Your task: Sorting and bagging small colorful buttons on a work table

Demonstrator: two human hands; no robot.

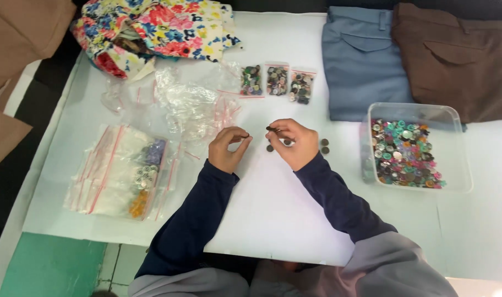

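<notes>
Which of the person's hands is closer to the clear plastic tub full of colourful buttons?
The right hand is nearer: the clear plastic tub of colourful buttons sits just off to its right. The left hand lies farther away, on the far side of the right hand.

Three filled bags (277,81) lie beyond the hands (262,146). A tub of buttons (410,147) sits right of them; bagged buttons (121,173) lie left, trousers (366,60) behind the tub

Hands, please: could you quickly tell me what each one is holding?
Left hand: pinching a dark button.
Right hand: pinching another dark button.
</notes>
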